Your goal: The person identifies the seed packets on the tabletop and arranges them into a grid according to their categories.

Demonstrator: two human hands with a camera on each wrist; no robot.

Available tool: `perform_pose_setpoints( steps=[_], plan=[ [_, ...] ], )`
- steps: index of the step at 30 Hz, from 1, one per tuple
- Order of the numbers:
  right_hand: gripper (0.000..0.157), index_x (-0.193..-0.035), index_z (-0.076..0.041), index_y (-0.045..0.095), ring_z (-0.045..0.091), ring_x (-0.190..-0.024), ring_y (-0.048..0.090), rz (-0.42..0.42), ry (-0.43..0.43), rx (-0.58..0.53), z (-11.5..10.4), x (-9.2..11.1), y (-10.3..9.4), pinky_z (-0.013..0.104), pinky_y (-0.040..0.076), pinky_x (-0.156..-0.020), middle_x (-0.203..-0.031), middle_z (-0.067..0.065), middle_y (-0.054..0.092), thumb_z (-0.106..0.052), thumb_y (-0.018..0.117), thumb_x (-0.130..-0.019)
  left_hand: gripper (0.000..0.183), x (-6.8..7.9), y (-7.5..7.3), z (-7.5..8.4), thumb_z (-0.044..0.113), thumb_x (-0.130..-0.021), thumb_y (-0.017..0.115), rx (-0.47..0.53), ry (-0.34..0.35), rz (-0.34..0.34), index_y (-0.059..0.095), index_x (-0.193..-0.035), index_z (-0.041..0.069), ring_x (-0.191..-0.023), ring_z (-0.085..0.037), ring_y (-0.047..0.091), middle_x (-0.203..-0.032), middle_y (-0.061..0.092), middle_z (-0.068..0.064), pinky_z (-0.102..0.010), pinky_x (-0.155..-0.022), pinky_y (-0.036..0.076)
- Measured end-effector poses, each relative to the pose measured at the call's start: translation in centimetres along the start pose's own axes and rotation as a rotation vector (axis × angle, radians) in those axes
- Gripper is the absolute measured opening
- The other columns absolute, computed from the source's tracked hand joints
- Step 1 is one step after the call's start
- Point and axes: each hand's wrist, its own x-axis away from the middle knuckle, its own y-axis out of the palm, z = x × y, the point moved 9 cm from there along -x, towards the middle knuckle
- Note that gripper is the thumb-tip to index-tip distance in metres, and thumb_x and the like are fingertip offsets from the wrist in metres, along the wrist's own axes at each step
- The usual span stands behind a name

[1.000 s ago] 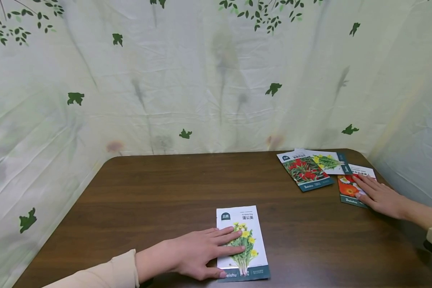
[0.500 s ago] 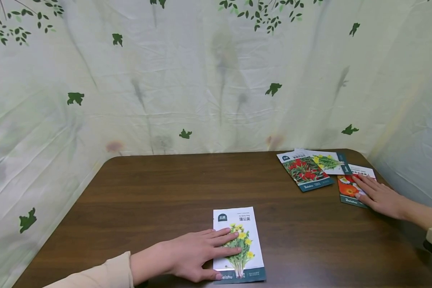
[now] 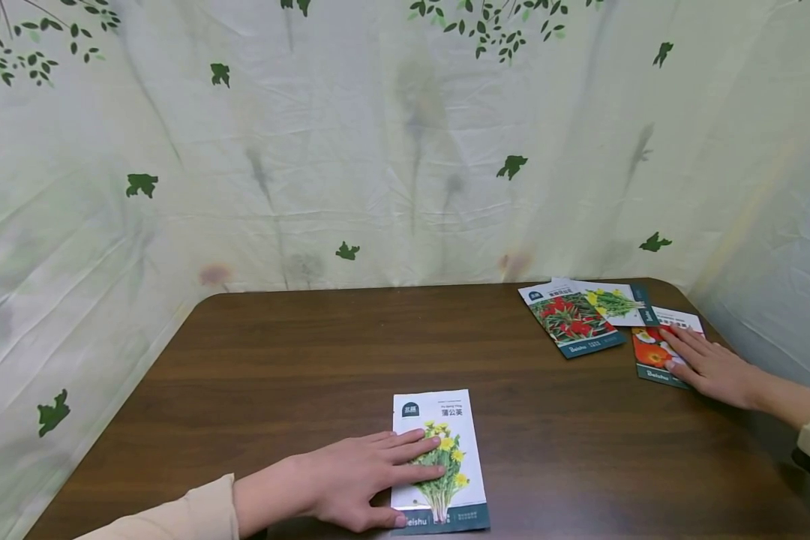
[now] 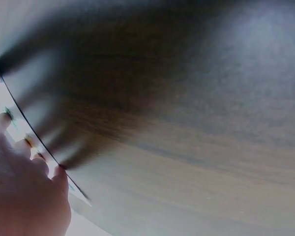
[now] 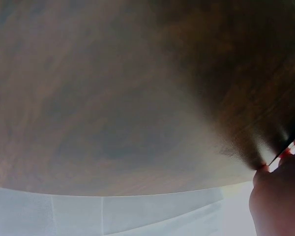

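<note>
With fingers spread straight, my left hand (image 3: pixel 361 480) rests on a white seed packet (image 3: pixel 472 480) printed with yellow dandelion flowers, near the table's front. The left wrist view shows that left hand (image 4: pixel 24 182) at the lower left, fingertips on the packet. Far to the right, my right hand (image 3: pixel 715 371) lies flat on a packet with orange and red flowers (image 3: pixel 651 356), covering part of it. Beside it a red-flowered packet (image 3: pixel 574 326) and another yellow-flowered packet (image 3: pixel 614 302) overlap. In the right wrist view, only part of the right hand (image 5: pixel 280 196) shows at the edge.
A dark brown wooden table (image 3: pixel 277 360) with rounded back corners carries the packets. Behind and beside it hangs a pale curtain (image 3: pixel 351 150) with green leaf prints. The overlapping packets lie close to the back right corner.
My left hand and the dandelion packet under it have slid a little to the left and slightly toward the front edge. The right hand and its packets stay where they were.
</note>
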Motion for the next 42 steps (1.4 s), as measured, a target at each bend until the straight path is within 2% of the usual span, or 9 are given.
perform_pose_setpoints(
  steps=[13, 21, 29, 34, 42],
  plan=[
    [0.077, -0.154, 0.003, 0.015, 0.056, -0.139, 0.006, 0.004, -0.01, 0.006, -0.1, 0.0, 0.0, 0.076, 0.01, -0.101, -0.154, 0.034, 0.013, -0.043, 0.047, -0.1, 0.062, 1.0, 0.1, 0.3, 0.056, -0.101, 0.034, -0.02, 0.006, 0.021, 0.017, -0.157, 0.036, -0.149, -0.018, 0.012, -0.164, 0.012, 0.005, -0.039, -0.114, 0.027],
    [0.078, -0.154, 0.003, 0.015, 0.056, -0.139, 0.006, 0.002, -0.008, 0.012, -0.2, -0.1, 0.0, 0.076, 0.01, -0.101, -0.154, 0.033, 0.013, -0.044, 0.047, -0.1, 0.062, 1.1, 0.4, 0.0, 0.057, -0.101, 0.035, 0.057, -0.004, 0.01, 0.018, -0.157, 0.036, -0.149, -0.018, 0.01, -0.164, 0.011, 0.005, -0.041, -0.114, 0.027],
    [0.079, -0.154, 0.002, 0.014, 0.056, -0.14, 0.005, 0.003, -0.002, 0.017, 0.2, -0.2, 0.2, 0.077, 0.01, -0.101, -0.154, 0.034, 0.013, -0.045, 0.047, -0.1, 0.067, 1.3, 0.4, -0.2, 0.057, -0.1, 0.038, 0.073, -0.03, 0.036, 0.019, -0.158, 0.032, -0.149, -0.016, 0.01, -0.164, 0.011, 0.005, -0.038, -0.114, 0.027],
    [0.079, -0.154, 0.002, 0.014, 0.055, -0.14, 0.006, 0.003, -0.006, 0.019, 0.3, -0.2, 0.2, 0.077, 0.01, -0.101, -0.154, 0.034, 0.013, -0.045, 0.047, -0.1, 0.066, 1.3, 0.6, -0.3, 0.059, -0.099, 0.039, 0.068, -0.05, 0.044, 0.019, -0.157, 0.035, -0.149, -0.018, 0.013, -0.164, 0.01, 0.005, -0.039, -0.112, 0.031],
    [0.078, -0.154, 0.002, 0.013, 0.058, -0.138, 0.006, 0.002, 0.0, 0.016, 0.2, -0.1, 0.2, 0.077, 0.01, -0.1, -0.154, 0.035, 0.012, -0.044, 0.046, -0.101, 0.063, 1.5, 0.5, -0.3, 0.058, -0.099, 0.039, 0.078, -0.067, 0.055, 0.021, -0.156, 0.039, -0.149, -0.02, 0.014, -0.164, 0.009, 0.003, -0.04, -0.111, 0.032]
  ],
)
